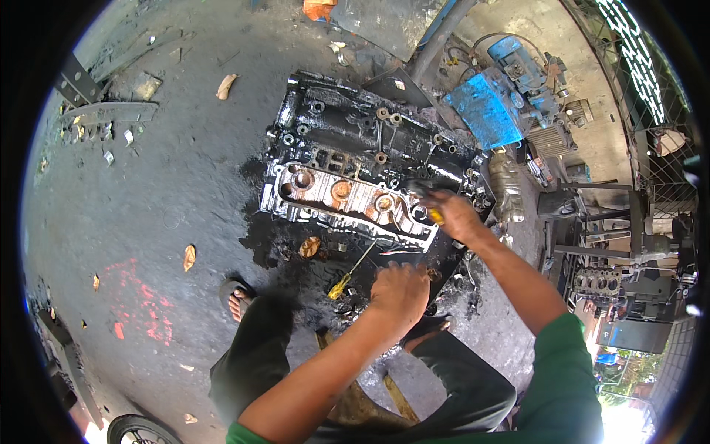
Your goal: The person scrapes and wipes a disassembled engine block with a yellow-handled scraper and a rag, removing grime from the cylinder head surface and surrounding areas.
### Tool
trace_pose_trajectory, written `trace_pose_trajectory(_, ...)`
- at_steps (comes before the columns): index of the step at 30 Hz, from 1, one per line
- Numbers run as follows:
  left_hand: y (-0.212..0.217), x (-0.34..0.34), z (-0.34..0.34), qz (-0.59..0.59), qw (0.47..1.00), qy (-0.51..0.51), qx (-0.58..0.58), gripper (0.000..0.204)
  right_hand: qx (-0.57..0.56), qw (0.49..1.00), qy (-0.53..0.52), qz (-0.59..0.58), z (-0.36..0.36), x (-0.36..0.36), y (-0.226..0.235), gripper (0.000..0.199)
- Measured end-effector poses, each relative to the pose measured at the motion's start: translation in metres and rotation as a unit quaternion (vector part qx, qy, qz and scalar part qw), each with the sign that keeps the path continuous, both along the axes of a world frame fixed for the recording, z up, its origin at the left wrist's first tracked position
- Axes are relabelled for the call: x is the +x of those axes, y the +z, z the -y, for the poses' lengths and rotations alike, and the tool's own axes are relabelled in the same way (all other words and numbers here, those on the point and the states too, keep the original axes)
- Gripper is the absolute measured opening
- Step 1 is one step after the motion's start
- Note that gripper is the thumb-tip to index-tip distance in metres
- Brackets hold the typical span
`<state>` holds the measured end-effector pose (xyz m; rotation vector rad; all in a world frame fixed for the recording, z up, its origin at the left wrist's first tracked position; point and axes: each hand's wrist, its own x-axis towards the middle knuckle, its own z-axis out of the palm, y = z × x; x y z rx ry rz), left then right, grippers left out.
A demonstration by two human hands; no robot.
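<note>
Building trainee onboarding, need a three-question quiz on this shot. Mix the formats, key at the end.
1. True or false: the yellow-handled screwdriver is in the left hand.
2. What colour is the boxy machine at the upper right? a) red b) blue c) white
3. Fill in: the ___ hand holds a partly hidden tool with yellow on it.

Key:
1. False: the yellow-handled screwdriver lies loose, to the left of the left hand.
2. b
3. Right: the right hand is at the right end of the engine part.
</note>
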<state>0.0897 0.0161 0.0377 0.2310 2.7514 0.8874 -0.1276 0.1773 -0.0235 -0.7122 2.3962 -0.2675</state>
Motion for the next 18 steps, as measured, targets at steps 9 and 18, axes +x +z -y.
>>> trace_pose_trajectory(9,-0.002,0.002,-0.001,0.011,1.0,0.006,0.006,0.026,0.032,0.923,0.29,-0.252,0.06,0.024,0.021,0.05)
trace_pose_trajectory(18,-0.006,0.007,-0.002,0.044,0.999,0.0,-0.001,0.021,0.045,0.957,0.2,-0.207,0.086,0.034,-0.015,0.049)
